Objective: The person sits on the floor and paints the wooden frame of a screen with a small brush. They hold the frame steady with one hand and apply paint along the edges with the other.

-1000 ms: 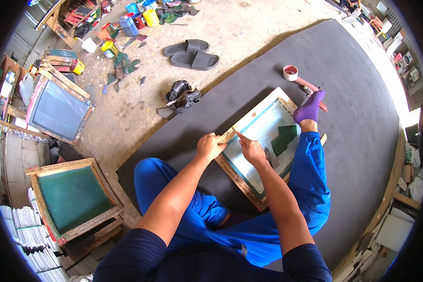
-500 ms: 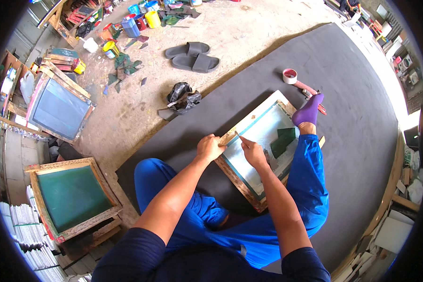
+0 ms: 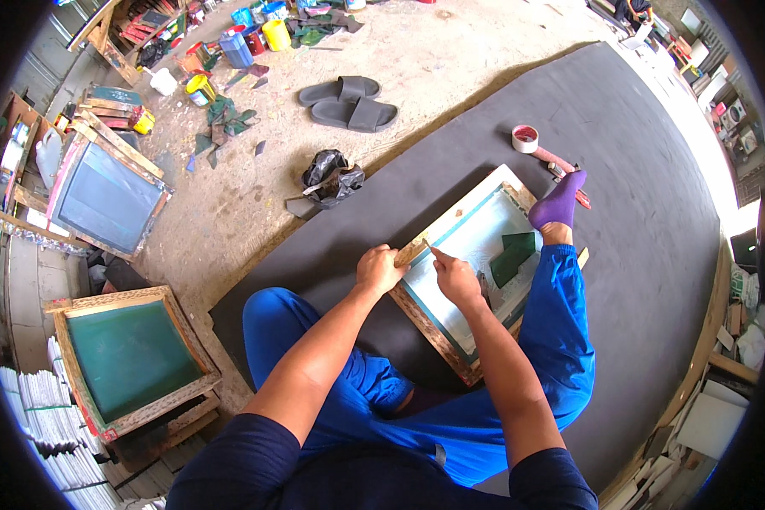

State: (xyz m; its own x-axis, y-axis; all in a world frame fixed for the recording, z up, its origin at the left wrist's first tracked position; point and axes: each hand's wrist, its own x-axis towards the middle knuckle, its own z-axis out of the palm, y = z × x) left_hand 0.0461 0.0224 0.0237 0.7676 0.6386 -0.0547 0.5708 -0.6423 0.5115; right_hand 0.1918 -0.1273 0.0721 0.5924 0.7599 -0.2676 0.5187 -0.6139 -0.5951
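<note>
A wooden-framed screen [image 3: 433, 330] with a pale mesh lies on the dark board, between my bent legs. My left hand [image 3: 379, 270] is closed around the frame's left corner. My right hand [image 3: 458, 280] is closed over the near part of the mesh, with a thin, small tool [image 3: 429, 246] in its fingers. The tool's tip meets the frame's upper left rail; its kind is too small to make out. A dark green piece [image 3: 512, 258] lies on the mesh to the right of that hand.
A tape roll [image 3: 525, 138] and a red-handled tool [image 3: 556, 160] lie past the frame, by my purple-socked foot [image 3: 559, 202]. Black sandals [image 3: 354, 116] and a black plastic bag [image 3: 330, 177] are on the floor. Another green screen [image 3: 136, 353] stands at left.
My right hand and its tool have shifted very slightly left along the rail. My left hand stays on the frame's corner.
</note>
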